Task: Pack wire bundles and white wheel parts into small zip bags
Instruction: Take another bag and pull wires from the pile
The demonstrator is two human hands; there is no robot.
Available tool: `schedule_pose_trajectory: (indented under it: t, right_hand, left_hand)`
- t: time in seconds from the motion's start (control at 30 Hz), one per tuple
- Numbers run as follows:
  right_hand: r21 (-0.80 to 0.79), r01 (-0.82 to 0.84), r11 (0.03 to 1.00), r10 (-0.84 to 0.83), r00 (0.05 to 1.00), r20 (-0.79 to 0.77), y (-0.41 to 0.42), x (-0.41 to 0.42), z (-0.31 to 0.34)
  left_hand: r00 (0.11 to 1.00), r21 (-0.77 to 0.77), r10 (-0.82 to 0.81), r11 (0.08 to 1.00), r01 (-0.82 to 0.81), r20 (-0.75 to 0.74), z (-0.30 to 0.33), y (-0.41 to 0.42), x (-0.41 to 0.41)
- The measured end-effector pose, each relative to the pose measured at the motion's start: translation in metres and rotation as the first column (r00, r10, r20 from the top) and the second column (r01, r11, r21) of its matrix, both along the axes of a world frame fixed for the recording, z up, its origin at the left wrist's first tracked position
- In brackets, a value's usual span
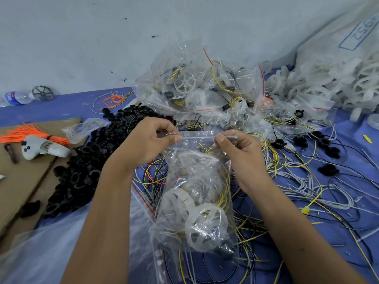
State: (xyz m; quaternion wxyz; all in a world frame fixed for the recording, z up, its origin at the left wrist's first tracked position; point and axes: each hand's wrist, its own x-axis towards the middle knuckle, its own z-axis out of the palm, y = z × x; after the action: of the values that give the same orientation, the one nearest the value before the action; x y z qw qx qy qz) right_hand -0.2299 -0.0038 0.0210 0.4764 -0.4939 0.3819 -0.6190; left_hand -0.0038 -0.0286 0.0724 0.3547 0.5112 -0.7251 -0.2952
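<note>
A clear zip bag (196, 193) hangs in the middle of the view, holding two white wheel parts (205, 228) and yellow and black wires. My left hand (147, 140) pinches the left end of the bag's zip strip (198, 133). My right hand (238, 148) pinches the strip's right end between thumb and fingers. Behind the hands lies a heap of filled zip bags (196, 93). Loose white, yellow and black wires (303, 181) spread over the blue cloth to the right.
A pile of black ring parts (92, 158) lies left of the bag. Orange cable ties (26, 133) and a white controller (43, 148) rest on cardboard at the far left. A big sack of white wheels (336, 78) fills the upper right. A water bottle (17, 97) lies by the wall.
</note>
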Motion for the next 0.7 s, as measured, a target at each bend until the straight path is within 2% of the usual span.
schedule_pose_trajectory:
  t: [0.1,0.57,0.7]
  right_hand:
    - [-0.019,0.004,1.000,-0.004,1.000,-0.027,-0.001,0.001,-0.001]
    - [0.025,0.063,0.998,-0.064,0.997,0.035,-0.005,-0.009,-0.003]
    - [0.047,0.070,0.996,-0.070,0.998,0.003,-0.004,-0.007,-0.002]
  left_hand:
    - [1.000,-0.009,-0.005,1.000,0.005,-0.001,-0.003,-0.001,0.002]
    - [0.993,-0.070,0.035,0.997,-0.043,-0.112,-0.004,0.000,0.016]
    - [0.993,-0.080,0.033,0.996,-0.042,-0.117,-0.007,-0.001,0.021]
